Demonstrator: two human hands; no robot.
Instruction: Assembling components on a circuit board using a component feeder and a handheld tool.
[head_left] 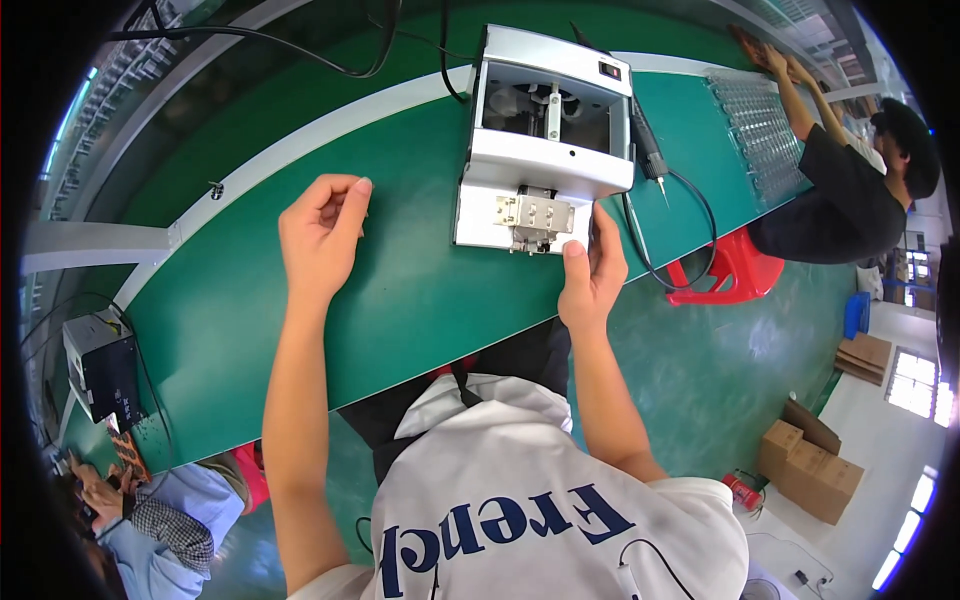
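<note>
A white metal benchtop machine (pixel 550 152) stands on the green table in front of me, right of the middle. It has an open window in its top, a rocker switch (pixel 610 70) and a silver metal block with screws (pixel 537 213) on its front ledge. My right hand (pixel 592 275) grips the ledge's near right corner, thumb in front and fingers along the side. Left of the machine, my left hand (pixel 322 235) hovers over the table, apart from it. Its fingers are curled with the thumb pressed against them; whether something small is between them is hidden.
Right of the machine lies a black-handled tool with a thin metal tip (pixel 650 150) and a looping cable. Farther right are a tray of clear parts (pixel 755 130), a red stool (pixel 735 270) and a seated person. A black box (pixel 100 365) and another person are at left.
</note>
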